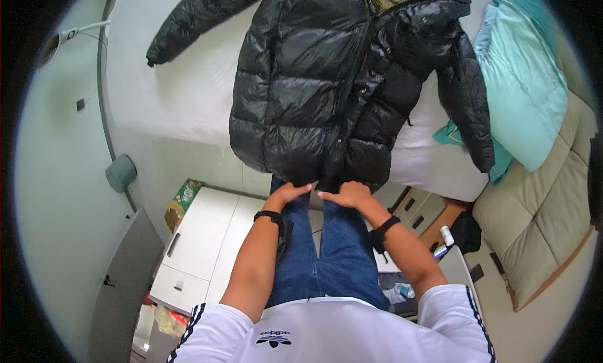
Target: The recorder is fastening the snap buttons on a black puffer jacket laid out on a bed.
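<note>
A black puffer jacket [301,105] lies spread on the white-covered bed, its hem toward me and its sleeves out to the sides. The front placket runs down to the hem, where both of my hands are. My left hand [290,195] is closed at the hem just left of the placket, thumb pointing inward. Close beside it on the right, my right hand [352,195] is closed on the hem near the placket's lower end. The jacket's edge partly hides the fingers of both hands.
The bed [176,105] fills the far side. A teal pillow [524,86] rests against a beige padded headboard [540,212] at the right. Near left stands a white cabinet [201,237] with a green box [186,195] beside it. A grey-green cylinder [120,173] sits by the wall.
</note>
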`<move>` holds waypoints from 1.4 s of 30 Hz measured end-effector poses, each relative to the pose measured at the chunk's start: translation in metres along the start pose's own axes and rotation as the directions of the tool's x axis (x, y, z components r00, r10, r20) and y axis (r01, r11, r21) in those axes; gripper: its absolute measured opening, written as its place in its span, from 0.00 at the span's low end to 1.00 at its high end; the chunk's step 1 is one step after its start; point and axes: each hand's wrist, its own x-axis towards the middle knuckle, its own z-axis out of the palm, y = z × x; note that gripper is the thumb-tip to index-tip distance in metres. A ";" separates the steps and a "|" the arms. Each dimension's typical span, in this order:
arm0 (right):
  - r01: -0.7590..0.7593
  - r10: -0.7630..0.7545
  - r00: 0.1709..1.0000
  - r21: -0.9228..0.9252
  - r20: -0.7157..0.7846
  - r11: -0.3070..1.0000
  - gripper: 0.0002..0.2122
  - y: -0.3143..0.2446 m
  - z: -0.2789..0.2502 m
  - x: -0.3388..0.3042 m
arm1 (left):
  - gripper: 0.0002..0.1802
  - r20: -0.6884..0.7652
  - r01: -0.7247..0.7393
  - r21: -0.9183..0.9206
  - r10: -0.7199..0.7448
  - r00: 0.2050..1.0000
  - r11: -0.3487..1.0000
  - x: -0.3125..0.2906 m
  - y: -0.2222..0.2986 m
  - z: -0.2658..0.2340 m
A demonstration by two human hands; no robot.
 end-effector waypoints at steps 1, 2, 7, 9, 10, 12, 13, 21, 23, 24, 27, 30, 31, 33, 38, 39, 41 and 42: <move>-0.025 0.025 0.999 0.004 0.021 1.000 0.49 0.002 0.014 0.002 | 0.44 -0.051 0.016 -0.187 -0.026 0.998 0.982 -0.003 0.010 0.013; -0.100 0.099 0.995 0.017 0.019 0.995 0.45 0.001 0.020 0.007 | 0.46 -0.103 0.023 -0.364 -0.064 0.993 0.931 -0.004 0.022 0.022; -0.173 0.206 0.935 0.136 -0.289 0.975 0.25 -0.014 0.069 0.042 | 0.40 -0.171 -0.088 -0.692 -0.045 0.984 0.717 0.032 -0.022 0.027; -0.102 0.199 0.921 0.285 -0.334 0.953 0.22 -0.013 0.094 0.052 | 0.25 -0.269 -0.253 -0.879 0.017 0.963 0.405 0.039 -0.047 0.027; -0.039 0.220 0.891 0.416 -0.397 0.908 0.19 0.000 0.103 0.051 | 0.25 -0.258 -0.244 -0.880 0.022 0.966 0.407 0.038 -0.053 0.033; 0.139 0.142 0.850 0.475 -0.508 0.869 0.17 0.029 0.130 0.043 | 0.20 -0.117 -0.129 -0.956 0.064 0.991 0.264 0.033 -0.051 0.041; 0.220 0.198 0.858 0.688 -0.473 0.692 0.15 0.056 0.148 0.038 | 0.17 -0.156 -0.159 -0.928 0.035 0.987 0.338 0.027 -0.037 0.059; 0.440 0.025 0.774 0.566 -0.633 0.697 0.27 -0.010 0.176 0.033 | 0.13 -0.315 -0.315 -0.587 0.148 0.937 0.746 -0.048 -0.026 0.045; 0.289 0.194 0.803 0.652 -0.564 0.700 0.27 -0.019 0.165 0.040 | 0.13 -0.367 -0.390 -0.558 0.203 0.908 0.732 -0.056 -0.025 0.049; 0.144 0.350 0.804 0.728 -0.481 0.671 0.27 -0.029 0.158 0.041 | 0.13 -0.378 -0.390 -0.555 0.195 0.905 0.735 -0.053 -0.032 0.046; 0.158 0.392 0.807 0.800 -0.442 0.579 0.25 -0.030 0.153 0.024 | 0.14 -0.459 -0.376 -0.552 0.105 0.882 0.744 -0.038 -0.045 0.035; 0.246 0.348 0.882 0.940 -0.319 0.238 0.19 -0.021 0.160 -0.012 | 0.28 -0.347 -0.260 -0.727 -0.013 0.938 0.635 -0.030 -0.057 0.037; 0.229 0.248 0.939 0.971 -0.239 0.070 0.18 -0.011 0.160 -0.027 | 0.41 -0.239 -0.171 -0.791 -0.041 0.970 0.587 -0.028 -0.056 0.046; 0.225 0.114 0.972 0.954 -0.206 -0.198 0.15 0.015 0.165 -0.049 | 0.47 -0.095 -0.080 -0.812 0.005 0.995 0.578 -0.025 -0.045 0.079; 0.181 0.179 0.975 0.933 -0.129 -0.312 0.10 0.004 0.138 -0.094 | 0.37 0.031 -0.024 -0.962 0.199 0.980 0.271 0.006 -0.059 0.097; 0.181 0.183 0.973 0.953 -0.139 -0.242 0.09 0.012 0.140 -0.099 | 0.30 -0.016 -0.040 -0.977 0.112 0.994 0.211 0.006 -0.055 0.104; 0.176 0.187 0.972 0.969 -0.144 -0.172 0.09 0.027 0.142 -0.107 | 0.27 -0.046 -0.073 -0.974 0.128 0.991 0.213 0.008 -0.055 0.102; 0.207 0.271 0.945 0.976 -0.181 -0.069 0.08 0.030 0.142 -0.108 | 0.24 -0.099 -0.129 -0.968 0.147 0.984 0.215 0.011 -0.060 0.094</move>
